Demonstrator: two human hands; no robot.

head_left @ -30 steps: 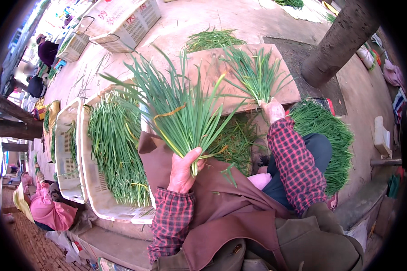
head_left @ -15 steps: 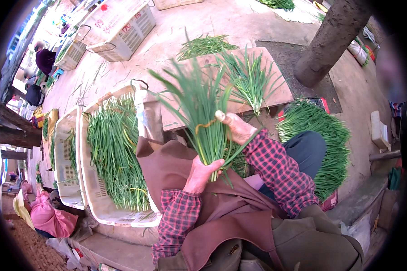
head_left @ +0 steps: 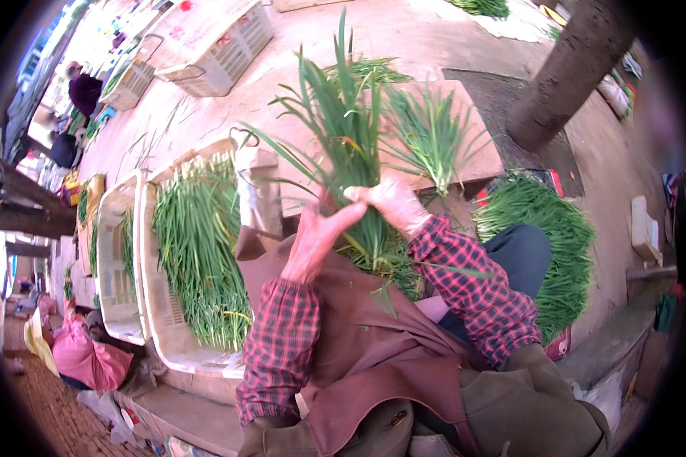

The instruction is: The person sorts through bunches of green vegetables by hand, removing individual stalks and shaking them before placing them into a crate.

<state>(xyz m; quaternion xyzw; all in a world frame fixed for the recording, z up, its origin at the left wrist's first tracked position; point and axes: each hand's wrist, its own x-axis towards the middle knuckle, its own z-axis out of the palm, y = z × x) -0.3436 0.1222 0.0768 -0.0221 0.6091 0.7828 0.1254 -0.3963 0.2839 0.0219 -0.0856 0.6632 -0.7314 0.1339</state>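
Note:
A bunch of green garlic chives point(head_left: 341, 148) stands nearly upright over my lap, leaf tips pointing away from me. My left hand point(head_left: 312, 234) is closed round the bunch's left side, its thumb reaching across the front and its other fingers mostly hidden behind the leaves. From the right, my right hand point(head_left: 396, 204) grips the same bunch, with its thumb meeting the left thumb. A yellowish leaf shows among the green ones just above my hands. Behind the bunch, a smaller bundle of chives point(head_left: 432, 141) lies on a wooden board point(head_left: 476, 148).
On my left stands a white plastic crate point(head_left: 149, 297) packed with chives point(head_left: 198, 251). A large chive pile point(head_left: 537, 236) lies by my right knee. A post point(head_left: 568, 76) rises at the far right. More crates point(head_left: 221, 61) stand at the back left; a person in pink point(head_left: 91, 354) sits lower left.
My left hand has moved from the bunch's lower end up and left, to beside my right hand. The bunch now stands more upright, with its lower end down by my lap.

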